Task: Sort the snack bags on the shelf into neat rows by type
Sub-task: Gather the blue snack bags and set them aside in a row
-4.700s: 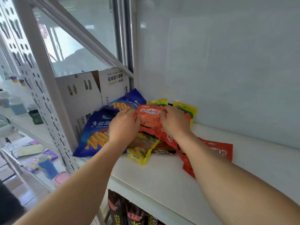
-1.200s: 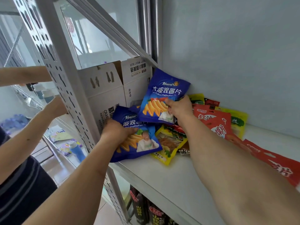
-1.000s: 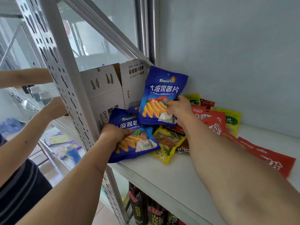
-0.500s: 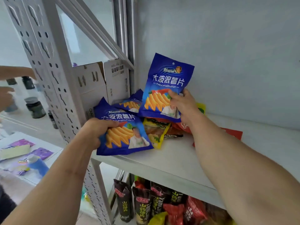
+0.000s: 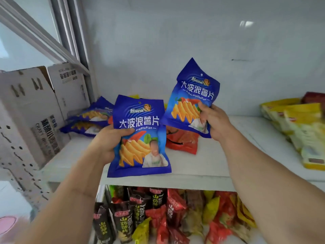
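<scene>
My left hand [image 5: 107, 143] grips a blue chip bag [image 5: 140, 138] by its left edge, held upright above the front edge of the white shelf [image 5: 202, 166]. My right hand [image 5: 216, 122] holds a second blue chip bag [image 5: 193, 97] by its lower right corner, higher and further back. Two more blue chip bags [image 5: 91, 118] lie flat at the shelf's back left. A red snack bag [image 5: 182, 141] lies behind the held bags, partly hidden. Yellow snack bags [image 5: 299, 127] are stacked at the right end of the shelf.
A white cardboard box [image 5: 35, 110] stands at the left end of the shelf beside the perforated metal upright [image 5: 19, 166]. The lower shelf holds several dark, red and yellow snack bags [image 5: 158, 217]. The white back wall [image 5: 175, 41] closes off the rear.
Both hands have lifted their blue chip bags off the pile and toward me. The view has swung right and down, bringing the yellow bags and the lower shelf into view.
</scene>
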